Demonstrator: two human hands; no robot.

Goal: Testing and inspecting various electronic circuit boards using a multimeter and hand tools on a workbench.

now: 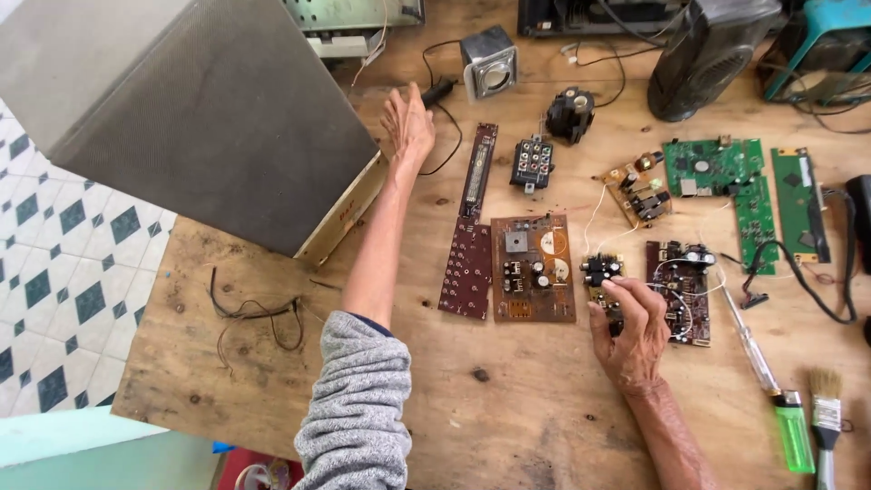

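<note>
Wooden planks make up the surface, which carries a spread of electronic parts. Largest is a grey speaker cabinet, tilted at the upper left over the surface's edge. Next come the circuit boards: a brown board in the middle, a long dark red board just beside it on the left, and green boards farther right. A dark red board crowded with wires lies near the right hand. That hand's grip is closed with its fingertips on a small black connector part, which lies between the brown board and the wired one. The left hand reaches far forward, fingers spread and flat, grip empty, touching a black plug on its cable. A screwdriver, a green lighter and a paintbrush lie at the lower right.
</note>
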